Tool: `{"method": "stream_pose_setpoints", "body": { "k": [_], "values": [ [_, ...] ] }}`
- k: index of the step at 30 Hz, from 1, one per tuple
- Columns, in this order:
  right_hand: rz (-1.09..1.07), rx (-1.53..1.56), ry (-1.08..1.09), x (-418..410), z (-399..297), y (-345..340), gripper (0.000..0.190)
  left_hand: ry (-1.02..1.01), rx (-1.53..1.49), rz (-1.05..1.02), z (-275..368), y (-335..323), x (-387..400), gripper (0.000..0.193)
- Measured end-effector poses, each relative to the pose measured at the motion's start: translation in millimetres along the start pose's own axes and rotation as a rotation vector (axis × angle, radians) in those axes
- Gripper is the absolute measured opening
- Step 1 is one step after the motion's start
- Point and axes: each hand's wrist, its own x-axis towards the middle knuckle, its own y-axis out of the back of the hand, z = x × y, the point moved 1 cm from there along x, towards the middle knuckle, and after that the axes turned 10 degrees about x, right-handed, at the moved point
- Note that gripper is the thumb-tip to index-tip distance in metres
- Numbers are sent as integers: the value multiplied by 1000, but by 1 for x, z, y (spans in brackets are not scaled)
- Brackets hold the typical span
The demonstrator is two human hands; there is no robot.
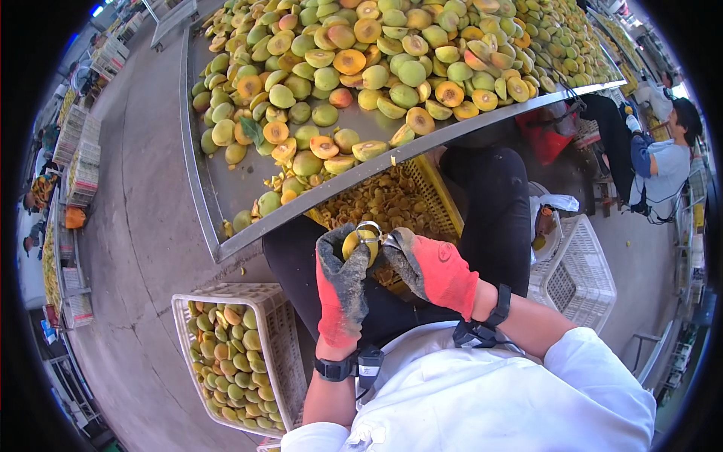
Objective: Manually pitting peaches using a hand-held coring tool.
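Note:
My left hand [342,277], in a red and grey coated glove, holds a yellow-green fruit [351,243], apparently a peach or apricot. In my right hand [423,265], gloved alike, is a metal ring-shaped hand tool [370,227]; its loop lies against the fruit's upper side. Both hands are close together above my lap, just below the near edge of a metal-rimmed table [316,199]. Whole and halved fruits [339,96] are heaped on that table. Below the hands and partly under the table, a yellow plastic crate [432,195] holds many small brown-orange pieces.
At lower left a white plastic crate [271,294] holds green-yellow fruits. A white crate [582,282] and a bowl with a plastic bag [556,203] lie at my right. A seated person [663,164] is farther right. Stacked crates [82,152] stand across the floor at left.

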Motion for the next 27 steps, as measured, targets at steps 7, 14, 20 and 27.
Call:
{"method": "stream_pose_setpoints", "body": {
  "k": [7,14,20,27],
  "values": [
    [226,-418,-276,-3,54,23,10,11,-228,67,11,0,-12,32],
    [389,1128,-754,-21,100,27,31,-195,-488,369,10,154,-17,30],
    [272,1172,-764,-36,124,30,31,-393,341,950,-48,373,-83,27],
    [402,1156,-870,-29,137,23,31,453,322,1290,-170,519,-150,42]
  ]
}}
